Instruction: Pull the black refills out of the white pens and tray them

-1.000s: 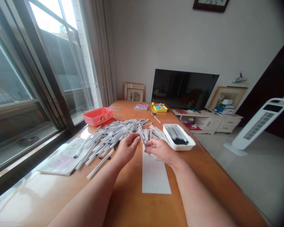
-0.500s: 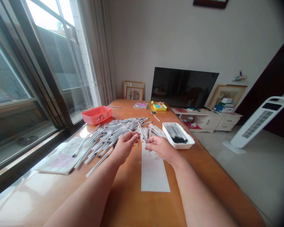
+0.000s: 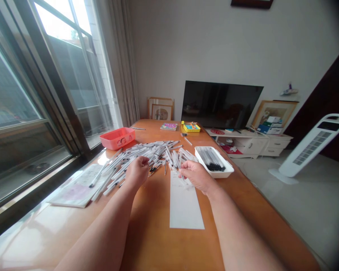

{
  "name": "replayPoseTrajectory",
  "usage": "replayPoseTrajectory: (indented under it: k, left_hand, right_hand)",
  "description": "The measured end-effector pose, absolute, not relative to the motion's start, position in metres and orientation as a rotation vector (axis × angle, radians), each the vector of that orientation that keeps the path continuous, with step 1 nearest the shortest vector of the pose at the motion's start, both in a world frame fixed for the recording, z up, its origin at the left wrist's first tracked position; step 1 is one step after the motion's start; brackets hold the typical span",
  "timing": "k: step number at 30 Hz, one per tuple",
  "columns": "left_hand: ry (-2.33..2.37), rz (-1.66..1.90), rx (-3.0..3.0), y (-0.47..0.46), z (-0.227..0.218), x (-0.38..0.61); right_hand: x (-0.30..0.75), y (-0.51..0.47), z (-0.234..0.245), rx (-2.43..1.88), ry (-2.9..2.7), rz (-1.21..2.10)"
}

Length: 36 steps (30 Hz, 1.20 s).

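A big heap of white pens (image 3: 141,155) lies spread over the wooden table (image 3: 155,241). My left hand (image 3: 137,172) reaches into the near side of the heap, its fingers curled down among the pens. My right hand (image 3: 196,176) hovers at the top of a white paper strip (image 3: 185,205), fingers closed round a small bundle of pens (image 3: 175,160) that stick up from it. To the right of that hand stands a white tray (image 3: 214,171) filled with dark-tipped refills.
A pink plastic box (image 3: 117,138) sits at the back left by the window. Printed sheets (image 3: 77,186) lie at the left edge. A yellow box (image 3: 191,127) and a small book (image 3: 168,127) are at the far end. A tower fan (image 3: 307,148) stands on the floor to the right.
My left hand has left the right hand and dropped left onto the pen heap. The right hand has sunk a little, still holding its pens.
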<state>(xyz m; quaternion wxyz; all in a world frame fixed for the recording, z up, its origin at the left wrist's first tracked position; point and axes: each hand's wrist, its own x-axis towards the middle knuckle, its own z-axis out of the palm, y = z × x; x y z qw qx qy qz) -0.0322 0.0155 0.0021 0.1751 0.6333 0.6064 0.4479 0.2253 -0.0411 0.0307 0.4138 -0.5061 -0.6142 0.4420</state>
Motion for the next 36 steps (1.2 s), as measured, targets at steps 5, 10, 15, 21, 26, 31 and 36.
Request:
replayPoseTrajectory:
  k: [5,10,15,21,26,31,36]
  left_hand:
    - [2.045,0.814,2.209,0.015,-0.004,-0.03]
    - [2.086,0.661,2.275,0.014,-0.004,-0.027]
    - [2.12,0.579,2.279,0.013,-0.001,-0.024]
    - [2.142,0.471,2.244,0.013,0.003,-0.023]
    - [2.089,0.452,2.248,0.017,-0.001,-0.027]
    - [2.072,0.536,2.294,0.018,-0.005,-0.028]
    - [1.87,1.056,2.082,0.012,0.005,-0.023]
  right_hand:
    - [0.226,-0.039,0.029,-1.265,-1.541,1.109]
    - [0.225,-0.042,0.032,-1.249,-1.548,1.114]
    - [0.226,-0.043,0.033,-1.256,-1.547,1.1]
    - [0.227,-0.039,0.028,-1.252,-1.546,1.105]
    - [0.227,-0.04,0.028,-1.249,-1.55,1.105]
    - [0.225,-0.043,0.03,-1.254,-1.537,1.129]
    - [0.222,-0.045,0.031,-1.258,-1.562,1.139]
